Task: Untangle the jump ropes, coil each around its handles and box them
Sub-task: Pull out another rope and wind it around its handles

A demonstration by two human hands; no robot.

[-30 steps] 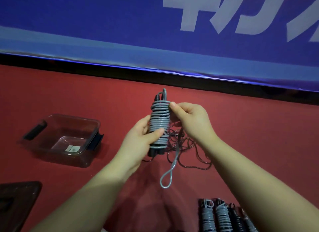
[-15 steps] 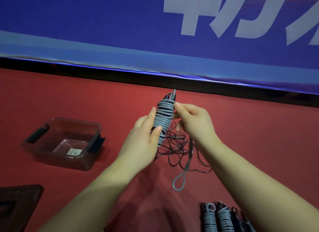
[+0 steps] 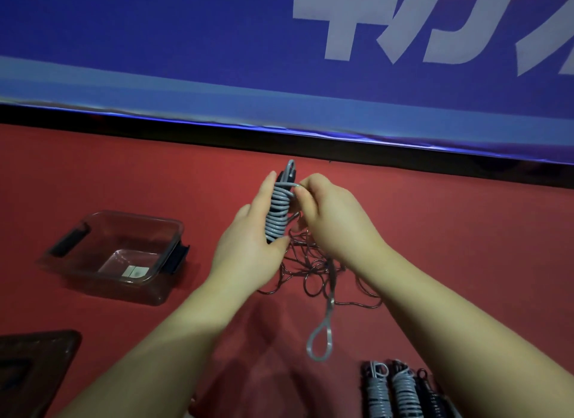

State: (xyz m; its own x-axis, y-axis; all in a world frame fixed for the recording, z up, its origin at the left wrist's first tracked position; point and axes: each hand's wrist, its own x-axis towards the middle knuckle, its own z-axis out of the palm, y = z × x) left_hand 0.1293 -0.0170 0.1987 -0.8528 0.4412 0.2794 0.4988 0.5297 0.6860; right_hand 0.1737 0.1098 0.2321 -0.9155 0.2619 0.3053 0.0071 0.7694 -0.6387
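Note:
My left hand [image 3: 248,240] holds a grey jump rope [image 3: 278,212] coiled tightly around its dark handles, upright above the red surface. My right hand [image 3: 332,218] pinches the grey cord at the top of the coil. A loose grey loop [image 3: 320,343] of the same rope hangs down below my right wrist. Beneath the hands lies a tangle of thin dark rope [image 3: 313,268]. Several coiled ropes [image 3: 394,389], grey and dark, lie side by side at the bottom right. The clear plastic box [image 3: 77,259] with dark handles stands at the left, holding no ropes.
A dark lid-like panel [image 3: 34,364] lies at the bottom left corner. A blue banner with white lettering [image 3: 279,60] rises behind the red surface, with a black strip along its base.
The coiled bundle has risen slightly and tilted. My right hand has shifted onto the top turn of the coil, and the hanging loop has swung right and lower.

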